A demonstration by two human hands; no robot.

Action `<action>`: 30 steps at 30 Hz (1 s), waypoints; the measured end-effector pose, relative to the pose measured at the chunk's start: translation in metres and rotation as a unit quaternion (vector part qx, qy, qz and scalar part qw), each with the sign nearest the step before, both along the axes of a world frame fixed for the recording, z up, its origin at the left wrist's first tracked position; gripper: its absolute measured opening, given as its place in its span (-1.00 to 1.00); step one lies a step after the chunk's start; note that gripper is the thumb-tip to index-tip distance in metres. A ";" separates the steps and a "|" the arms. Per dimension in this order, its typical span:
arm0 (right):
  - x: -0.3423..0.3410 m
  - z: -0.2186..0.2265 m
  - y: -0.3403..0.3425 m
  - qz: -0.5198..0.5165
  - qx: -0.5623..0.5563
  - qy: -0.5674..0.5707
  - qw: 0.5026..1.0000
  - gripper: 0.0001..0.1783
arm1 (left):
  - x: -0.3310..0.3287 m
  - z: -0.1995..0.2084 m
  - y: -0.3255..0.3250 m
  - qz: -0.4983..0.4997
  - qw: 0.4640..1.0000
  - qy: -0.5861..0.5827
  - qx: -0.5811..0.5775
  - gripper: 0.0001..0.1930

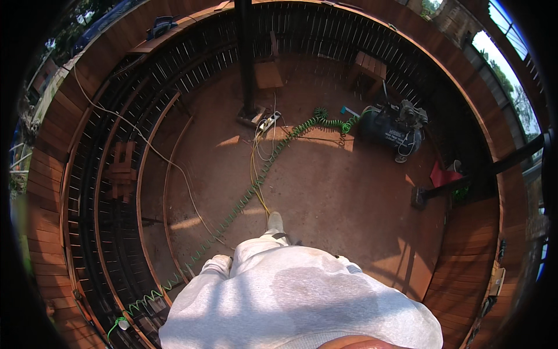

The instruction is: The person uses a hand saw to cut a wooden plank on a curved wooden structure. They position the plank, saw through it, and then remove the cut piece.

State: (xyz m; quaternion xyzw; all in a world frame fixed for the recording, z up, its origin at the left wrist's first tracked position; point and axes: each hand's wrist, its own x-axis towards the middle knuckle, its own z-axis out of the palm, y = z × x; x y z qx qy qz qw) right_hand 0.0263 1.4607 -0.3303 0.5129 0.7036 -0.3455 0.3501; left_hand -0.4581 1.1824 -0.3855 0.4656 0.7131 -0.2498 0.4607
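Green coiled hose (pixel 273 158) slants from near left to far right, passing left of my left cuff (pixel 217 266); my hidden fingers, clenched or released, I cannot tell.

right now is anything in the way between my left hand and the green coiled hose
Nothing visible stands between your left hand and the green coiled hose beside it. The white cord appears to cross the hose ahead, off that path. Height difference can't be judged.
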 end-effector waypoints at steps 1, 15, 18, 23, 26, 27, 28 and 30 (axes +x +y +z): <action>-0.037 0.039 0.037 -0.012 0.005 -0.019 1.000 -0.38 | -0.014 -0.023 0.025 0.037 0.999 0.009 0.011 -0.54; -0.026 -0.069 0.284 -0.409 -0.065 -0.014 0.910 -0.64 | -0.158 0.060 0.587 -0.164 0.961 0.075 0.211 -0.73; -0.054 -0.049 0.361 -0.293 -0.046 -0.016 0.955 -0.59 | -0.158 0.005 0.639 -0.084 0.975 0.036 0.205 -0.71; -0.124 0.037 0.573 -0.180 -0.008 -0.045 0.983 -0.48 | -0.187 -0.035 0.697 -0.251 0.960 -0.024 0.118 -0.69; -0.107 0.046 0.704 -0.205 0.161 -0.014 0.965 -0.49 | -0.189 0.021 0.758 -0.146 0.982 0.028 0.119 -0.69; -0.102 0.051 0.745 -0.278 0.215 0.025 0.936 -0.52 | -0.192 0.024 0.772 -0.141 0.984 0.026 0.107 -0.68; -0.099 0.050 0.776 -0.353 0.264 0.062 0.895 -0.54 | -0.201 0.023 0.781 -0.140 0.986 0.026 0.092 -0.67; -0.110 0.067 0.824 -0.401 0.303 0.091 0.860 -0.50 | -0.214 0.020 0.797 -0.172 0.983 0.031 0.060 -0.66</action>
